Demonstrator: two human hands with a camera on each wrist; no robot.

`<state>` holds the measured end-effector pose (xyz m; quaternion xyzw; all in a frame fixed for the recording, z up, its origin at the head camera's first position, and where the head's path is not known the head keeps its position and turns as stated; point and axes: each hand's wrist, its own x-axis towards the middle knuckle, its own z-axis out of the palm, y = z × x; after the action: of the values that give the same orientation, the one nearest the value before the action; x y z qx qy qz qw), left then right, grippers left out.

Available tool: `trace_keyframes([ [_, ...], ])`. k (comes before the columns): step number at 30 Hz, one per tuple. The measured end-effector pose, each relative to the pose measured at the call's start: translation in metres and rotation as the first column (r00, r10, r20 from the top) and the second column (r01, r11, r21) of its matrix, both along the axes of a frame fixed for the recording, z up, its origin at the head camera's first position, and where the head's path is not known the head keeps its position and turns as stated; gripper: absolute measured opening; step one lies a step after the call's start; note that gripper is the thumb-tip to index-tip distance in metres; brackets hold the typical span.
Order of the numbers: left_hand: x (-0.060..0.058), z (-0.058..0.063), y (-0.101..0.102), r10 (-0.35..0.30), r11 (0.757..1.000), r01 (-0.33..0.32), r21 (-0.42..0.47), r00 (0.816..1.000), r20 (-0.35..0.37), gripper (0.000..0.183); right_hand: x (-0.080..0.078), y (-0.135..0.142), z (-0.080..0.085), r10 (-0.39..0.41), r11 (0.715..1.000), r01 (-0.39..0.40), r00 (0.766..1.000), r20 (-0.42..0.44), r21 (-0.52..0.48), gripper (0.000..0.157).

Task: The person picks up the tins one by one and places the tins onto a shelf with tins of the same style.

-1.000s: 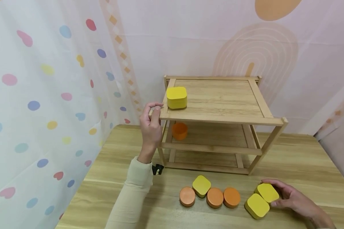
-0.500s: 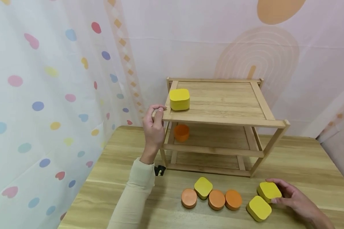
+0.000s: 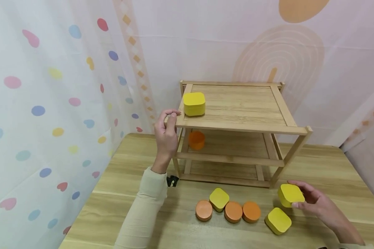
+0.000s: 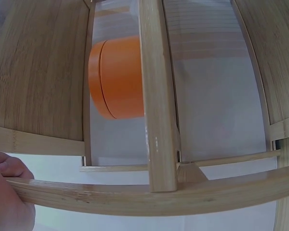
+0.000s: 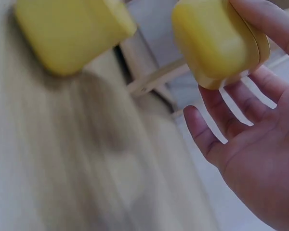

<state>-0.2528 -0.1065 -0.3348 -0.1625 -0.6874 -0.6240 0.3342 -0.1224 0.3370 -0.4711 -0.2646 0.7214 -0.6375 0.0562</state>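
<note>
My left hand [image 3: 166, 138] grips the front left corner of a three-tier wooden shelf [image 3: 237, 128]. Beside its fingertips, a yellow rounded-square tin [image 3: 194, 104] sits on the top tier. On the middle tier stands an orange round tin [image 3: 196, 140], its lid seam visible in the left wrist view. My right hand [image 3: 319, 205] pinches another yellow tin [image 3: 290, 194] between thumb and fingers, raised off the table. A second yellow tin [image 3: 278, 221] rests on the table just below it; both also appear in the right wrist view.
In front of the shelf, a yellow tin [image 3: 219, 199] and three orange round tins [image 3: 233, 211] stand in a loose row on the wooden table [image 3: 118, 200]. A patterned curtain [image 3: 65, 86] hangs at the left and behind the shelf.
My right hand has lifted its yellow tin off the table, away from the neighbouring one. The left hand keeps its grip on the shelf corner.
</note>
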Motion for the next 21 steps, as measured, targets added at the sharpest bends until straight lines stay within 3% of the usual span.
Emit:
trace_keyframes([
  [9,0.0,0.0,0.0,-0.01,1.0,0.01,0.002,1.0,0.004,0.027,0.002,-0.01,0.022,-0.025,1.0,0.025,0.998,-0.052,-0.001,0.06],
  [15,0.002,-0.001,0.0,-0.008,1.0,0.008,-0.001,1.0,0.008,0.027,0.001,-0.018,0.037,0.02,0.998,-0.028,0.991,-0.134,-0.06,0.065],
  [21,0.001,0.001,0.0,-0.004,1.0,0.004,-0.003,1.0,0.0,0.027,0.0,-0.031,0.056,0.05,0.997,-0.06,0.982,-0.18,-0.048,0.065],
])
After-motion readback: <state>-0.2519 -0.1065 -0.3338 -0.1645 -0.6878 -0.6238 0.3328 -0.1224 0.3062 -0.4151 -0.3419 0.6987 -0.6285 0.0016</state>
